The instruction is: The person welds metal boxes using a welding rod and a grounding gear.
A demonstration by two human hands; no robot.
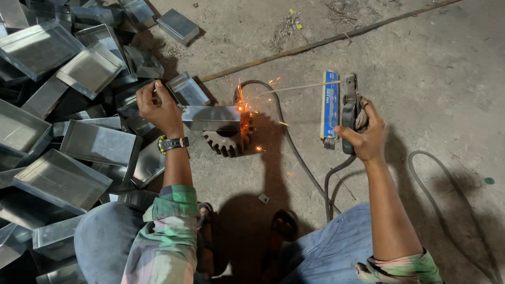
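Head view: the left hand (158,108) is closed on the left end of a sheet-metal box (210,118) that rests on a toothed steel gear (227,141) on the concrete floor (431,68). At three o'clock from the box, the right hand (364,134) is wrapped around an electrode holder (349,113). Its welding rod (300,87) reaches to sparks (242,108) at the box's right end. More metal trays (63,158) are piled at nine o'clock.
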